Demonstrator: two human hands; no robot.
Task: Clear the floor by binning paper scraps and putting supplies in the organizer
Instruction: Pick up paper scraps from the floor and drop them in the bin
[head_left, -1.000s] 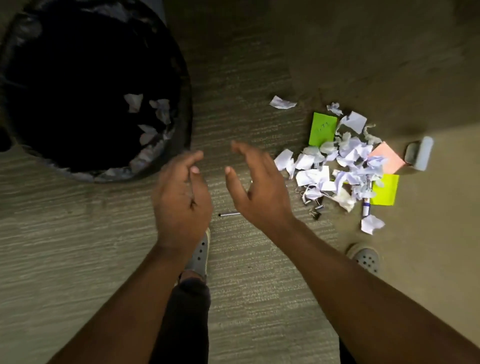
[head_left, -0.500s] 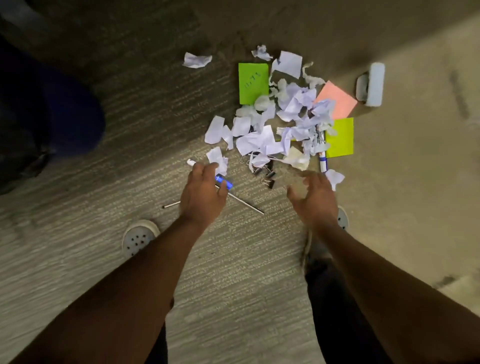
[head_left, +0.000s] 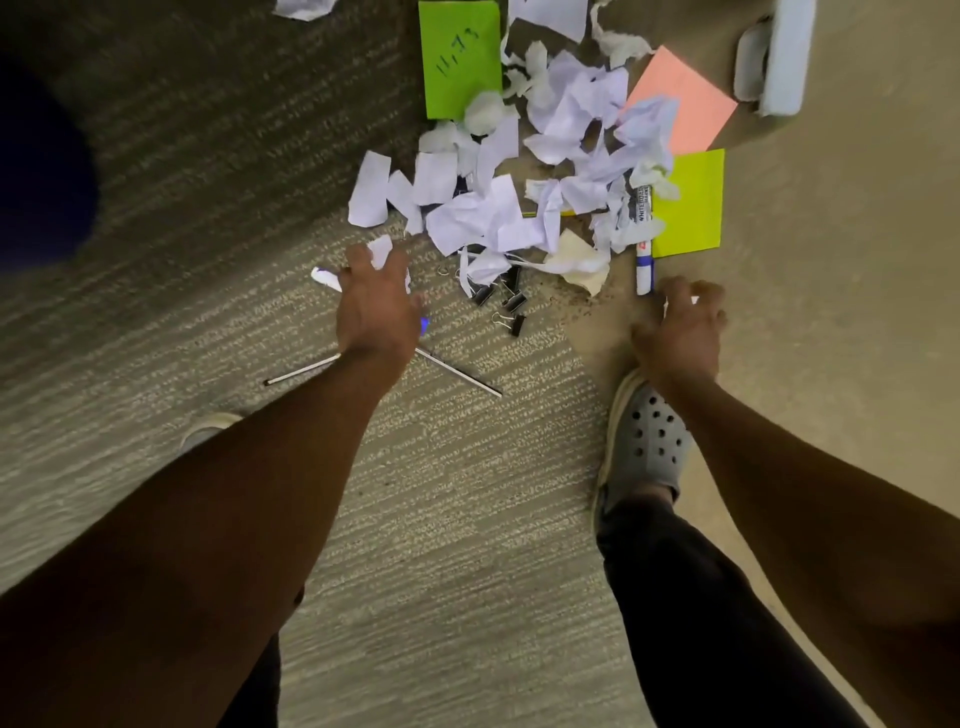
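The floor (head_left: 467, 519) is rough, woven carpet. The scraps (head_left: 483, 218) are thin, crumpled white paper. The sticky notes (head_left: 460, 57) are smooth, matt paper. The clips (head_left: 511, 301) look like black metal. The marker (head_left: 644, 228) is shiny plastic. The shoe (head_left: 649, 441) is matt grey rubber with holes.

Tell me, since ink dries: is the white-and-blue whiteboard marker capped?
Cannot tell. The white-and-blue whiteboard marker lies flat, its upper end hidden under white paper scraps.
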